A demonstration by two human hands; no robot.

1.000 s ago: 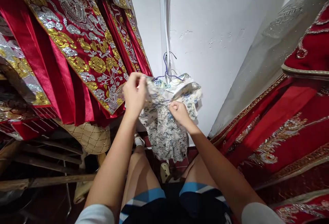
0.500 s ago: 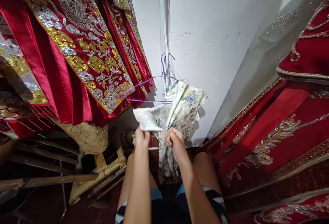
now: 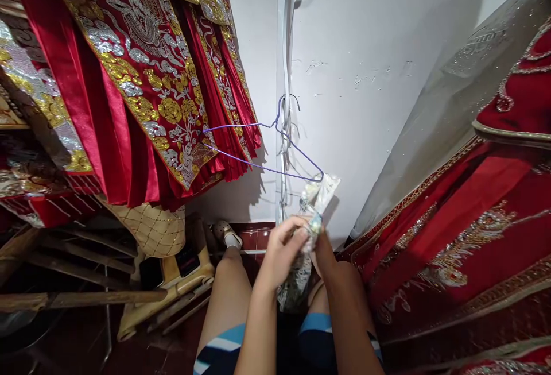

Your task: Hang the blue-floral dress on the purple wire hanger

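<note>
Your right hand (image 3: 319, 253) has hidden fingers, their grip impossible to tell, while your left hand (image 3: 284, 246), extended forward, pinches the bunched patterned garment (image 3: 316, 224) below the purple hanger's (image 3: 301, 150) right end.

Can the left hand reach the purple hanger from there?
Probably yes: the left hand is below the purple hanger and nothing seems in between, though it is holding the patterned garment.

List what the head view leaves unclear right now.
Head view:
- Right hand: most fingers hidden by the patterned garment and left hand.
- Garment's full shape: bunched, partly covered by hands.
- Red embroidered costume: top cut off by the upper edge.
</note>
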